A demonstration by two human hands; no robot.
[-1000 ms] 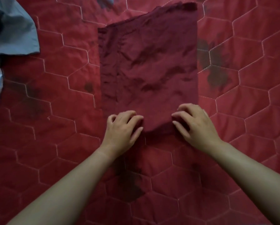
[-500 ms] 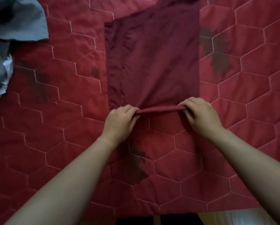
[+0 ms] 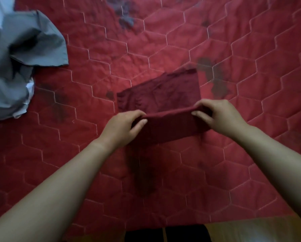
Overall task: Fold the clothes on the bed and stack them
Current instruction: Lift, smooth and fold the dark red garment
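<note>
Maroon cloth of thin woven fabric (image 3: 161, 91), a long flat rectangle a second ago, is now doubled over at the middle of the red hexagon-quilted bedspread (image 3: 251, 49). Its near edge is pinched and lifted by the left hand (image 3: 123, 127) and right hand (image 3: 217, 117), fingers clamped on each end, so a further fold is judged underway. A crumpled grey-blue garment (image 3: 20, 55) waits unfolded, well apart at the left.

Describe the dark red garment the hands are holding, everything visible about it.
The dark red garment is a plain maroon woven-looking cloth, creased, already folded into a narrow panel. Its far part lies flat on the red quilted bedcover; its near edge is lifted and doubled over, so a flap hangs below the raised fold. The left hand pinches one end of that fold, the right hand the other. It sits right of centre, apart from the grey-blue clothes.
</note>
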